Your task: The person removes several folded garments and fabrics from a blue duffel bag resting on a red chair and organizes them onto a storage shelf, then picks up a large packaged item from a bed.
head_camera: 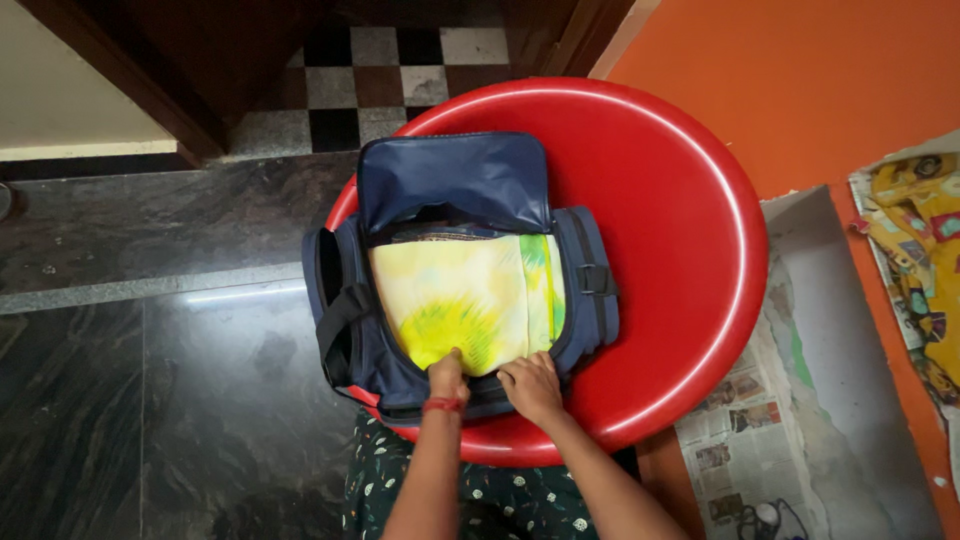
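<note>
Folded yellow-and-green tie-dye cloth (465, 300) lies packed in an open navy-blue fabric duffel bag (455, 280), flap thrown back. Bag sits on a round glossy red plastic seat (680, 230). Left hand (447, 378), red thread at the wrist, presses fingers bunched into the cloth's near edge. Right hand (532, 385) just beside it, fingers curled on the bag's rim. Dark polished stone floor (150, 400) around; newspaper sheets (745, 440) at right.

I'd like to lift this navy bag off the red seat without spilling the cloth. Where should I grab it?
Probably the dark strap loop on the navy bag, reached from its left. It stands clear of the body; the top is open, flap back, yellow-green cloth exposed.
</note>
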